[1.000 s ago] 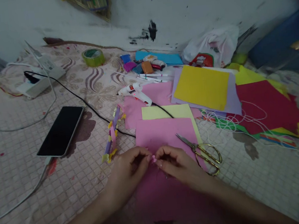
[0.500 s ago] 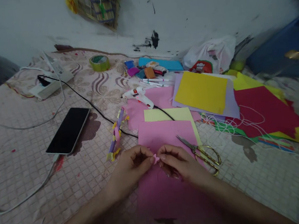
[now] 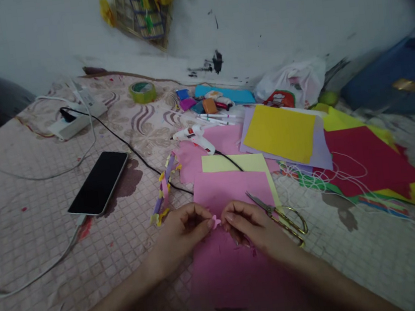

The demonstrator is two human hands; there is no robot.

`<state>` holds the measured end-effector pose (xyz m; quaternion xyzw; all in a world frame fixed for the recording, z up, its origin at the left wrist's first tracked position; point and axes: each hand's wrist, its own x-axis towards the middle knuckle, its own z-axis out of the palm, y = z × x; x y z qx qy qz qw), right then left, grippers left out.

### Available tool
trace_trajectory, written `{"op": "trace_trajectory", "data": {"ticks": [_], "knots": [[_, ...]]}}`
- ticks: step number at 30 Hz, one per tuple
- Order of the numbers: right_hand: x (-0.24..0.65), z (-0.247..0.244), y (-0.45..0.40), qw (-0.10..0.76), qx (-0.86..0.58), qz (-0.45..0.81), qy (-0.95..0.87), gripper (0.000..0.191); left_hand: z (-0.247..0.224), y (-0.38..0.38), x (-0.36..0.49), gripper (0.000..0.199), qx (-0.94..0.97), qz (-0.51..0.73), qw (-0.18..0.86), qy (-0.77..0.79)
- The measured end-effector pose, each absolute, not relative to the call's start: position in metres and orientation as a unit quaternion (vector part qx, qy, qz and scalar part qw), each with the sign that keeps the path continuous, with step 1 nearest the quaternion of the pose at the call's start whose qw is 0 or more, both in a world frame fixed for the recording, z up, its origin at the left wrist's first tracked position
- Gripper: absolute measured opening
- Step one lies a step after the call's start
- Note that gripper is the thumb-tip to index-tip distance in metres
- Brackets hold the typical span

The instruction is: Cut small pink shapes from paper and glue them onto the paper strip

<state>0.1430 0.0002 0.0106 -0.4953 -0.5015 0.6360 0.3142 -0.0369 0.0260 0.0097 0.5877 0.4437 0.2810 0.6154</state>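
Note:
Between finger and thumb of my left hand (image 3: pixel 186 230) is a small pink paper flower (image 3: pixel 216 221), its petals showing past the fingertips. My right hand (image 3: pixel 249 225) is closed in a pinch just beside the flower, with a narrow gap to it. Whatever its fingertips hold, if anything, is too small to make out. Both hands are above a pink paper sheet (image 3: pixel 233 185), which lies over a pale yellow sheet (image 3: pixel 231 162). Gold-handled scissors (image 3: pixel 274 213), blades apart, rest by my right hand. A purple, pink and yellow paper strip (image 3: pixel 163 190) lies beyond my left hand.
A white glue gun (image 3: pixel 195 138) with a black cord lies beyond the sheets. At left are a phone (image 3: pixel 98 183) on a cable and a power strip (image 3: pixel 76 121). Coloured sheets (image 3: pixel 280 132), white string (image 3: pixel 307 171), tape (image 3: pixel 142 92) and a plastic bag (image 3: pixel 296 83) surround the work.
My right fingertips have drawn slightly away from the flower, to the right. My left hand keeps its pinch on it. The view has shifted a little.

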Motion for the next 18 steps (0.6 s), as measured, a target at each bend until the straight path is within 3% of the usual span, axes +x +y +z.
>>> {"op": "trace_trajectory", "data": {"ticks": [3, 7, 11, 14, 18], "knots": [[0.149, 0.019, 0.011, 0.299, -0.522, 0.551, -0.579, 0.019, 0.017, 0.029, -0.039, 0.01, 0.595, 0.296, 0.599, 0.446], [0.161, 0.02, 0.059, 0.335, -0.553, 0.292, -0.705, 0.007, 0.026, 0.037, -0.05, 0.011, 0.588, 0.343, 0.574, 0.455], [0.161, 0.008, 0.126, 0.321, -0.544, 0.092, -0.77, 0.031, 0.026, 0.049, -0.069, 0.011, 0.568, 0.384, 0.551, 0.476], [0.15, 0.001, 0.165, 0.282, -0.532, 0.089, -0.794, 0.033, 0.022, 0.056, -0.081, 0.013, 0.548, 0.396, 0.55, 0.491], [0.134, -0.004, 0.192, 0.257, -0.519, 0.203, -0.79, 0.018, 0.02, 0.062, -0.089, 0.012, 0.561, 0.414, 0.513, 0.501]]}}
